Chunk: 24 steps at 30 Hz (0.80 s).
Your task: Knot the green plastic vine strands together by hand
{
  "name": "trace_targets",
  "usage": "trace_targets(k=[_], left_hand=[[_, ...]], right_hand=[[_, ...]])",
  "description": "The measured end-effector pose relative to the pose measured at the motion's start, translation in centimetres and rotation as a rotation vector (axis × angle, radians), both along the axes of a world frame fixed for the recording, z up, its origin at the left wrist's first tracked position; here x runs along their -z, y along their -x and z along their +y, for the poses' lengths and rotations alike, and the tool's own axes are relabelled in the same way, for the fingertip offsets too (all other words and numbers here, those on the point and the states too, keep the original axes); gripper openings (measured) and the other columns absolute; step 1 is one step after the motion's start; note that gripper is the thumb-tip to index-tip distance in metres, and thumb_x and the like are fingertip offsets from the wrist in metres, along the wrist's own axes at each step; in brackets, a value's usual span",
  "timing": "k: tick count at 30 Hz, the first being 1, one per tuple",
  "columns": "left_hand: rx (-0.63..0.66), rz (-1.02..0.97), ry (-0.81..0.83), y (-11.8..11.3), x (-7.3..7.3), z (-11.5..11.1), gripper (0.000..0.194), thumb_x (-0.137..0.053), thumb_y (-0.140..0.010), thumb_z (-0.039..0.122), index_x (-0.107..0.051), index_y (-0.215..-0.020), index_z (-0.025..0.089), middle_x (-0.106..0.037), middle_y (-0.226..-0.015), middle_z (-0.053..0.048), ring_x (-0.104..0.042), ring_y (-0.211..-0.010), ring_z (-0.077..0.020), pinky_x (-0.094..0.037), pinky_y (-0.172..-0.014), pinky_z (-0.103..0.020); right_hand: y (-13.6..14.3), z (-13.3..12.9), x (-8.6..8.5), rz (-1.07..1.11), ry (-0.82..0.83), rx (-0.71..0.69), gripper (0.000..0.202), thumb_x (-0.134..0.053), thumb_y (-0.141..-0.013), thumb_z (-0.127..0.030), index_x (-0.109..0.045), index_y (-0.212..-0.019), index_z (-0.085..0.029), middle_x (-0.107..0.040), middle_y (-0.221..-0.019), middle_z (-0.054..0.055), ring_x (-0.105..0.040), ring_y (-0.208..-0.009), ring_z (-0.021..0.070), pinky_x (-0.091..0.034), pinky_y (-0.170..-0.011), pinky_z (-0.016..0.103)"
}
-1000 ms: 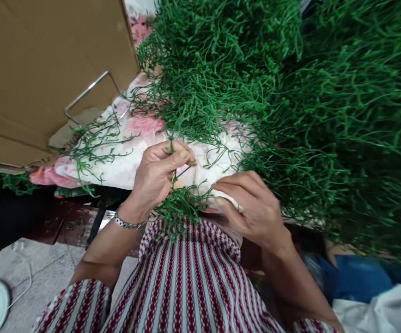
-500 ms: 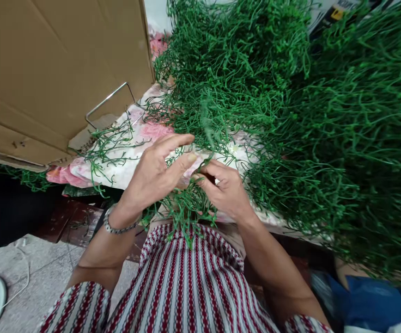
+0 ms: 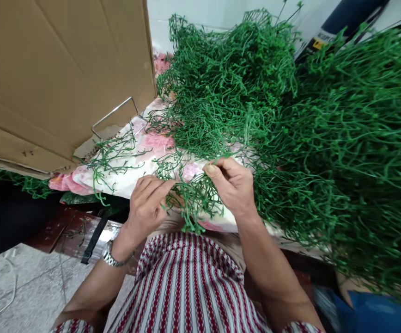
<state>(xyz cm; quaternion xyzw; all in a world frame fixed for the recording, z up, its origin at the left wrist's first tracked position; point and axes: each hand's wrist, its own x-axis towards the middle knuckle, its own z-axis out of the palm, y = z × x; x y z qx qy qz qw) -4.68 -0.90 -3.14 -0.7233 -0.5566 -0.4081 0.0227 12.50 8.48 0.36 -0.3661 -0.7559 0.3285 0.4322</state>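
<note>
My left hand (image 3: 148,203) is closed, its fingers curled at the left side of a small bunch of green plastic-looking stems (image 3: 193,208). It appears to grip part of this bunch, though the thumb side is partly hidden. Thumb and forefinger of my right hand (image 3: 231,185) pinch a thin green stem, which shows just above the fingertips. The small bunch lies between both hands at the front edge of a floral cloth (image 3: 127,178), close to my lap. Behind the hands rises a large heap of similar stems (image 3: 221,88).
More green stems (image 3: 360,162) pile up along the right side. A cardboard box (image 3: 62,69) with a bent metal wire (image 3: 113,111) before it stands at left. Loose stems (image 3: 110,157) lie on the cloth. A dark blue cylinder (image 3: 346,18) leans at the back right.
My left hand has come down and left, and its spread fingers have closed beside the small bunch. My right hand has moved slightly right, still pinching. The view has shifted a little.
</note>
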Motion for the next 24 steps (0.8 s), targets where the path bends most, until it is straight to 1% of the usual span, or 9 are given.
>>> trace_targets(k=[2, 5, 8, 9, 11, 13, 18, 21, 24], left_hand=[[-0.004, -0.133, 0.026, 0.4, -0.5, 0.1, 0.043, -0.047, -0.073, 0.003, -0.057, -0.11, 0.024, -0.063, -0.089, -0.006, -0.056, -0.087, -0.0208, -0.045, -0.082, -0.037], [-0.042, -0.347, -0.027, -0.5, -2.9, -0.6, 0.043, -0.049, -0.075, 0.007, -0.054, -0.114, 0.022, -0.06, -0.1, -0.006, -0.055, -0.093, -0.02, -0.047, -0.082, -0.036], [0.034, -0.253, -0.11, -2.3, -5.1, -1.6, 0.039, -0.055, -0.072, 0.006, -0.056, -0.11, 0.018, -0.06, -0.098, -0.007, -0.056, -0.092, -0.0202, -0.048, -0.08, -0.036], [0.059, -0.174, -0.061, -2.9, -5.3, -1.6, 0.036, -0.056, -0.072, 0.006, -0.057, -0.106, 0.016, -0.061, -0.096, -0.007, -0.056, -0.09, -0.0197, -0.048, -0.08, -0.035], [0.013, -0.046, 0.067, -3.8, -4.8, -1.2, 0.021, -0.054, -0.077, 0.01, -0.057, -0.097, 0.015, -0.061, -0.088, -0.007, -0.055, -0.086, -0.0195, -0.047, -0.08, -0.036], [-0.083, 0.0, 0.168, -4.1, -3.5, -0.4, 0.011, -0.049, -0.081, 0.013, -0.056, -0.089, 0.014, -0.06, -0.084, -0.008, -0.053, -0.085, -0.0206, -0.046, -0.079, -0.037], [-0.142, -0.093, 0.219, -3.5, -1.0, 0.8, 0.002, -0.05, -0.078, 0.015, -0.051, -0.079, 0.017, -0.056, -0.075, -0.004, -0.05, -0.077, -0.0185, -0.041, -0.073, -0.034], [-0.095, -0.207, 0.219, -3.0, -0.5, 0.7, 0.01, -0.053, -0.076, 0.013, -0.049, -0.068, 0.017, -0.052, -0.068, -0.001, -0.048, -0.072, -0.0164, -0.038, -0.069, -0.032], [-0.051, -0.411, 0.168, -2.7, -0.1, 0.5, 0.013, -0.056, -0.075, 0.012, -0.052, -0.063, 0.017, -0.051, -0.065, 0.001, -0.047, -0.068, -0.0142, -0.037, -0.067, -0.029]], right_hand=[[0.2, -0.1, 0.0, -0.017, -0.005, -0.037, 0.019, -0.057, -0.082, -0.03, -0.06, -0.07, -0.015, -0.051, -0.06, -0.002, -0.045, -0.057, 0.009, -0.036, -0.056, 0.023], [0.6, -0.3, 0.0, -0.046, -0.001, -0.066, 0.019, -0.058, -0.081, -0.031, -0.062, -0.071, -0.016, -0.055, -0.064, -0.001, -0.049, -0.061, 0.0099, -0.038, -0.058, 0.023], [0.9, -0.3, 0.0, -0.047, 0.021, -0.089, 0.019, -0.058, -0.081, -0.032, -0.061, -0.071, -0.016, -0.054, -0.064, -0.001, -0.048, -0.06, 0.0093, -0.037, -0.058, 0.023], [0.9, -0.2, 0.1, -0.046, 0.033, -0.112, 0.02, -0.058, -0.081, -0.032, -0.061, -0.069, -0.016, -0.053, -0.063, -0.002, -0.047, -0.06, 0.0092, -0.037, -0.058, 0.023], [0.9, -0.2, 0.2, -0.04, 0.07, -0.169, 0.026, -0.056, -0.083, -0.034, -0.058, -0.064, -0.016, -0.05, -0.059, -0.002, -0.045, -0.059, 0.0094, -0.037, -0.058, 0.024], [0.8, -0.3, 0.6, -0.032, 0.121, -0.217, 0.033, -0.053, -0.084, -0.037, -0.054, -0.058, -0.016, -0.046, -0.056, -0.002, -0.042, -0.057, 0.0095, -0.035, -0.056, 0.024], [0.9, -0.8, 1.3, -0.01, 0.147, -0.265, 0.041, -0.053, -0.084, -0.039, -0.042, -0.051, -0.017, -0.035, -0.052, -0.004, -0.034, -0.053, 0.0084, -0.029, -0.051, 0.024], [1.1, -1.1, 1.1, -0.034, 0.135, -0.373, 0.034, -0.051, -0.085, -0.035, -0.051, -0.058, -0.016, -0.045, -0.058, -0.002, -0.042, -0.058, 0.0095, -0.035, -0.057, 0.024], [0.6, -1.1, 0.7, -0.043, 0.125, -0.438, 0.02, -0.05, -0.087, -0.031, -0.06, -0.079, -0.015, -0.057, -0.074, 0.002, -0.052, -0.072, 0.012, -0.042, -0.068, 0.026]])
